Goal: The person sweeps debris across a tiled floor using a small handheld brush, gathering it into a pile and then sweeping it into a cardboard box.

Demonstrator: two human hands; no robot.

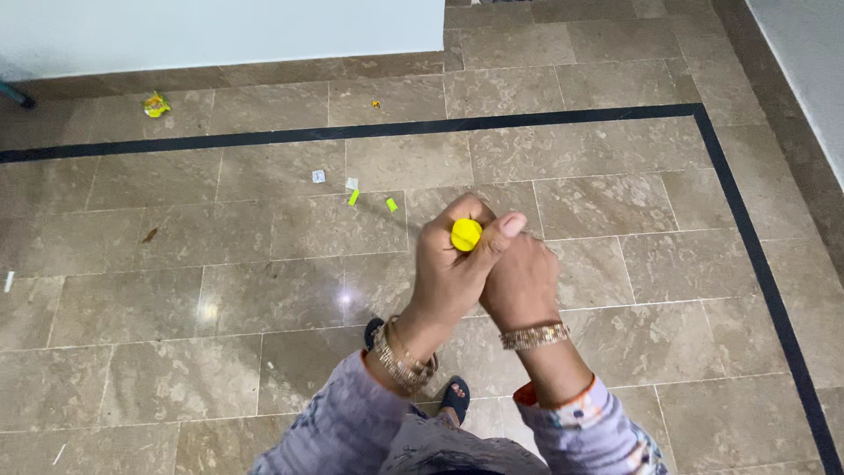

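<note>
Both hands are clasped together over a tiled floor. My left hand (450,264) is on top, fingers and thumb curled round a round yellow cap (466,234) that faces the camera. It looks like the end of a handle, but the rest is hidden inside the fists. My right hand (520,283) grips just below and to the right, pressed against the left. Each wrist has a gold bracelet, and the sleeves are pale lilac with a pattern.
Litter lies on the brown marble floor: a yellow wrapper (156,105) far left and small white and yellow-green scraps (352,195) ahead of the hands. A black inlay line (563,118) borders the tiles. A white wall (220,31) runs behind. My sandalled foot (455,396) shows below.
</note>
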